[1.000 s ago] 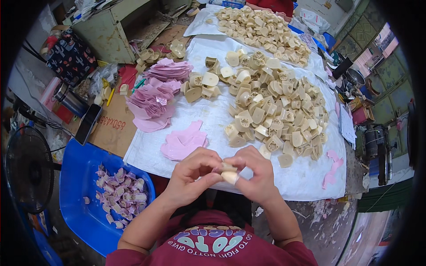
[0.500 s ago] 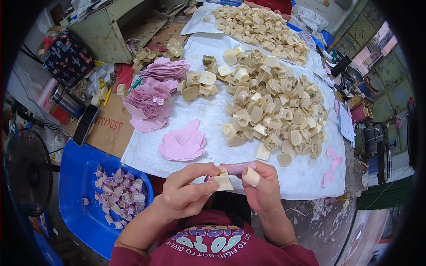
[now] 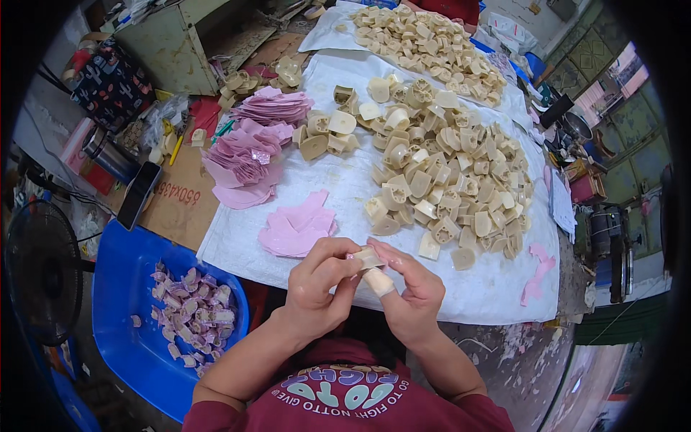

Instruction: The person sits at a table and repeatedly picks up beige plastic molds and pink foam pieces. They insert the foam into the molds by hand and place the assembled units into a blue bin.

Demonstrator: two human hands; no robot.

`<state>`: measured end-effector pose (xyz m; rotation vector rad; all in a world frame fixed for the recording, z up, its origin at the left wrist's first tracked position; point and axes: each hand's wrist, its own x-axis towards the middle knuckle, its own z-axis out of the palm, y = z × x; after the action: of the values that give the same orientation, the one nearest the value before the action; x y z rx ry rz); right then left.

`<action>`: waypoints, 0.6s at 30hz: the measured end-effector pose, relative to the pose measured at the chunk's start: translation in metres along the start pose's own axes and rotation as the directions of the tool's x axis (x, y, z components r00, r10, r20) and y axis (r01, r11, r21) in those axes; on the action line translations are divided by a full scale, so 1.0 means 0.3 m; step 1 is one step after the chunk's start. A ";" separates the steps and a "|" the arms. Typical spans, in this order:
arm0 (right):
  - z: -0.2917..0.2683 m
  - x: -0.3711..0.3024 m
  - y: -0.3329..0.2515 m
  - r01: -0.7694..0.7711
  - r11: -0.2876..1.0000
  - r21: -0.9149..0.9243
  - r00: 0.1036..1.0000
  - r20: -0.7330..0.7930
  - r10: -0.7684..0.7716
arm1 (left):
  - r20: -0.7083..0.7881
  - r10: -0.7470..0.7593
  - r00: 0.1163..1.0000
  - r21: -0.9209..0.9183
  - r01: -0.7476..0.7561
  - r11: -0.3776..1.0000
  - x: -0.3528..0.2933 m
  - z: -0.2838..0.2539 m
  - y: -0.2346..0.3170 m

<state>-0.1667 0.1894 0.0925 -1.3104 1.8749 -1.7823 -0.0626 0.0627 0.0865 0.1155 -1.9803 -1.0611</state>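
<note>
Close to the table's front edge, my left hand (image 3: 317, 291) pinches a small beige block that looks like a shoe heel (image 3: 370, 257) between thumb and fingers. My right hand (image 3: 414, 295) closes on its other side, with a pale cover (image 3: 379, 281) wrapped around the thumb. A little pink shows by the fingertips; how much pink sheet is on the heel is hidden. Just beyond my left hand lie loose pink cut sheets (image 3: 296, 225). A big heap of beige heels (image 3: 453, 173) spreads past my right hand.
Stacked pink sheets (image 3: 248, 155) stand at the left of the white cloth (image 3: 245, 248). Below left, a blue tub (image 3: 119, 309) holds pink-covered heels (image 3: 194, 313). A phone (image 3: 139, 196), a flask (image 3: 110, 154) and a fan (image 3: 42, 273) are leftward. Another person (image 3: 461, 9) sits beyond a farther heap.
The pink strip that stretched between my hands is now mostly out of sight. My right hand has come in against the heel, its thumb turned over it, and the heel has risen slightly.
</note>
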 end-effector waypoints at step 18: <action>-0.039 0.048 0.091 -0.442 0.670 0.596 0.897 0.295 0.329 | 0.388 -0.654 0.649 -0.697 0.671 0.253 0.013 -0.008 -0.033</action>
<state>-0.1949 0.1829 0.0763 -0.6944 1.1340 -1.7724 -0.0663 0.0532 0.0826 0.4896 -1.1997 -2.4680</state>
